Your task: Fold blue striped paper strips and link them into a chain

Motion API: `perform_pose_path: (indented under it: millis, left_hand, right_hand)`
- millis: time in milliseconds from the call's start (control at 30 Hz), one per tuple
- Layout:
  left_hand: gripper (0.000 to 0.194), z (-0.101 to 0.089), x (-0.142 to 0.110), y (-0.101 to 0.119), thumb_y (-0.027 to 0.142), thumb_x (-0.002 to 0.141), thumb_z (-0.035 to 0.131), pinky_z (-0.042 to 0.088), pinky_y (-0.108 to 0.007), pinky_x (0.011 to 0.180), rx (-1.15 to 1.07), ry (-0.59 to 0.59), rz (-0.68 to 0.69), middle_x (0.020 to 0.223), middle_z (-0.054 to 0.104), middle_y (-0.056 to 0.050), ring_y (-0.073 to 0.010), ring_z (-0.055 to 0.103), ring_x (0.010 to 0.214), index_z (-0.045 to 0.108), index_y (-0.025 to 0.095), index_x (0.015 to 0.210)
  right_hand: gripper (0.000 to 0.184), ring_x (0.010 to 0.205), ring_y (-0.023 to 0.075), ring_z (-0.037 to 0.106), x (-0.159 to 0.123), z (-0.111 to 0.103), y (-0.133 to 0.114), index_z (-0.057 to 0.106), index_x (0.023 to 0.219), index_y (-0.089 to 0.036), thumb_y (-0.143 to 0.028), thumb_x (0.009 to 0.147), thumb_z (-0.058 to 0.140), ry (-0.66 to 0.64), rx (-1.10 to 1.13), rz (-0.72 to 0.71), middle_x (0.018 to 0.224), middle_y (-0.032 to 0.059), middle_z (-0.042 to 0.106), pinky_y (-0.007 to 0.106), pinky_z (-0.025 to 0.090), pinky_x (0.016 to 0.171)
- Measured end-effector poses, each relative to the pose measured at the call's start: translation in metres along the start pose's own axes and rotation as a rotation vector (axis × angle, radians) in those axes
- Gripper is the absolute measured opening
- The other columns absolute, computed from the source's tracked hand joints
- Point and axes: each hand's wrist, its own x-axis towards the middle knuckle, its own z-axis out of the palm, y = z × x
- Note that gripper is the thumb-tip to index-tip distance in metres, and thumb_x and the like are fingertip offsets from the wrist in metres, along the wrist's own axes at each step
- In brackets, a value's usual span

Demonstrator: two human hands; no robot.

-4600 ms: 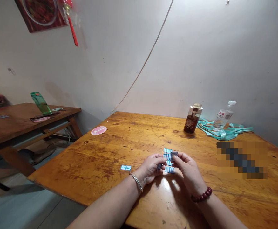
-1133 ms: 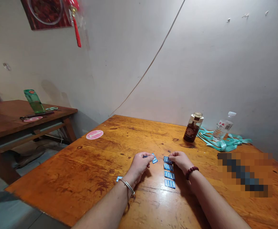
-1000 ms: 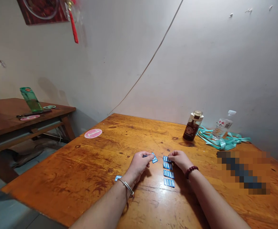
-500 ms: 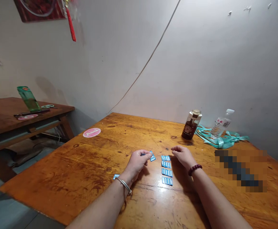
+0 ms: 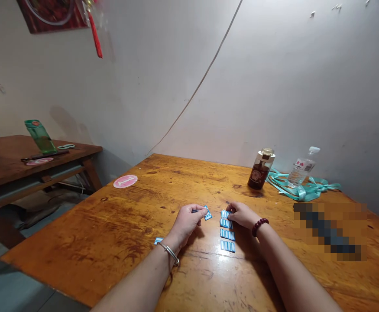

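Observation:
Small blue-and-white cards lie in a column of several groups on the wooden table [image 5: 189,182], between my two hands. My left hand [image 5: 189,217] is closed, pinching a few blue-and-white cards [image 5: 208,213] between thumb and fingers just left of the column. At the column's far end, my right hand [image 5: 243,213] has its thumb and fingertips closed at the right edge of the farthest cards [image 5: 225,214]. Nearer to me lie two more groups, a middle one [image 5: 227,234] and the nearest one [image 5: 227,246]. Another card [image 5: 158,240] is partly hidden behind my left wrist.
A dark drink bottle [image 5: 260,170] stands at the back right, beside a clear water bottle [image 5: 302,168] and turquoise ribbon [image 5: 315,190]. A blurred-out dark object [image 5: 327,229] lies to the right. A pink number disc [image 5: 125,181] lies at the left edge.
My right hand has moved left and slightly down, from beside the column onto its farthest cards, its fingers drawing in. My left hand stays in place with its cards.

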Motion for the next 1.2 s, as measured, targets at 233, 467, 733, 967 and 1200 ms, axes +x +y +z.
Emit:
perform_pose_path:
  millis: [233,467,733,967,1200]
  left_hand:
    - [0.034,-0.001,0.0,0.0,0.042,0.056,0.063,0.026,-0.016,0.039,0.004,-0.019,0.018,0.047,0.048,0.002,-0.0044,0.036,0.041,0.061,0.011,0.069]
    - [0.033,0.0,0.0,0.001,0.041,0.056,0.063,0.026,-0.016,0.039,0.001,-0.006,0.02,0.047,0.048,0.002,-0.0045,0.037,0.041,0.061,0.01,0.069]
    - [0.032,0.0,0.0,0.001,0.04,0.056,0.063,0.027,-0.017,0.039,-0.002,-0.004,0.022,0.047,0.047,0.002,-0.0046,0.037,0.041,0.061,0.011,0.068]
    - [0.032,-0.002,0.0,0.0,0.041,0.057,0.062,0.028,-0.017,0.039,-0.006,-0.031,0.058,0.047,0.047,0.002,-0.0045,0.037,0.041,0.061,0.011,0.069]
    - [0.033,-0.002,0.001,-0.002,0.041,0.058,0.062,0.028,-0.016,0.039,-0.016,-0.043,0.058,0.048,0.048,0.002,-0.0045,0.037,0.042,0.061,0.01,0.07]
  right_hand:
    - [0.005,0.051,0.0094,0.046,0.0,0.004,0.007,0.055,0.059,-0.016,-0.015,0.054,0.057,0.038,0.023,0.039,0.054,-0.0018,0.055,0.019,0.028,0.046]
    - [0.005,0.057,0.0112,0.049,-0.006,0.002,0.007,0.056,0.062,-0.016,-0.02,0.06,0.053,0.139,0.046,0.045,0.059,-0.0001,0.058,0.019,0.03,0.049]
    - [0.007,0.058,0.0116,0.051,-0.008,0.004,0.006,0.059,0.064,-0.017,-0.021,0.059,0.055,0.127,0.071,0.029,0.06,-0.0006,0.06,0.019,0.032,0.051]
    - [0.014,0.056,0.0113,0.051,-0.011,0.003,0.001,0.058,0.059,-0.017,-0.028,0.064,0.053,0.146,0.121,0.016,0.057,0.0002,0.06,0.02,0.034,0.052]
    - [0.01,0.054,0.0103,0.051,-0.014,0.001,-0.002,0.056,0.06,-0.016,-0.025,0.062,0.054,0.117,0.239,0.046,0.058,0.0004,0.06,0.019,0.036,0.049]
